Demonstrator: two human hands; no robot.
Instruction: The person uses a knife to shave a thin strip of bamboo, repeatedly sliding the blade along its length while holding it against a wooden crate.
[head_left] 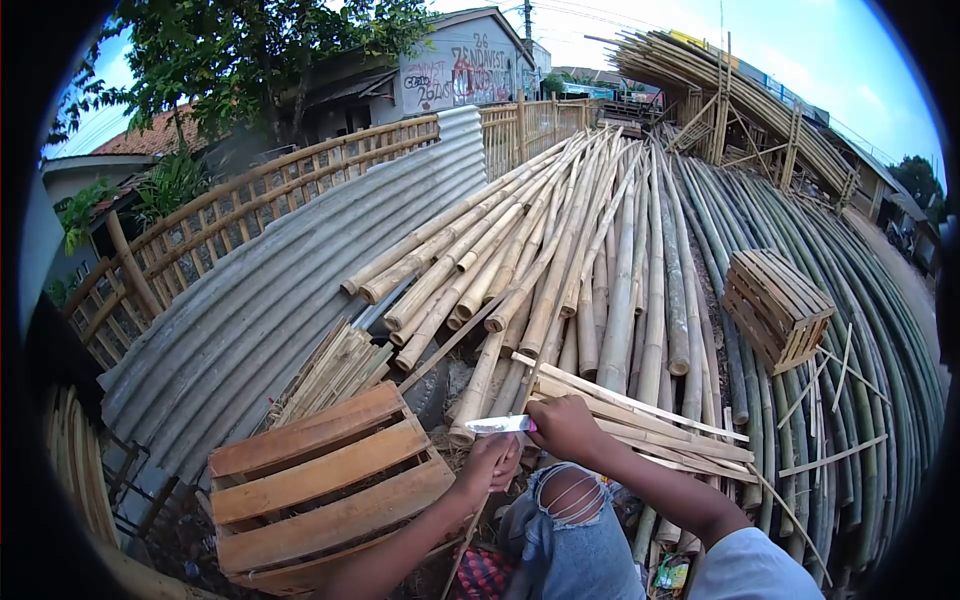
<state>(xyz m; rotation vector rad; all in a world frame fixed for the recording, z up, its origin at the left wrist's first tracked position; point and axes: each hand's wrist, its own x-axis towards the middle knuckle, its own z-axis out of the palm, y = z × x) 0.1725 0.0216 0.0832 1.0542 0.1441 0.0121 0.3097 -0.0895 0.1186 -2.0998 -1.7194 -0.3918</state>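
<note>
My right hand (pixel 566 426) is closed around a knife (pixel 492 425), its pale blade pointing left and a bit of pink showing near the handle. Just below the blade, my left hand (pixel 490 466) is closed on a thin bamboo strip (pixel 462 556) that slants from the ground up past the knife. Blade and strip overlap close above my left fingers. My knee in torn jeans (pixel 578 530) is right below both hands. Split bamboo slats (pixel 640 425) lie in a pile beside my right forearm.
A slatted wooden crate (pixel 335 490) stands at my left, and another crate (pixel 778 308) rests on green bamboo poles (pixel 850 420) at right. Cut bamboo poles (pixel 560 260) spread ahead. Corrugated sheeting (pixel 310 270) and a bamboo fence (pixel 240 200) line the left side.
</note>
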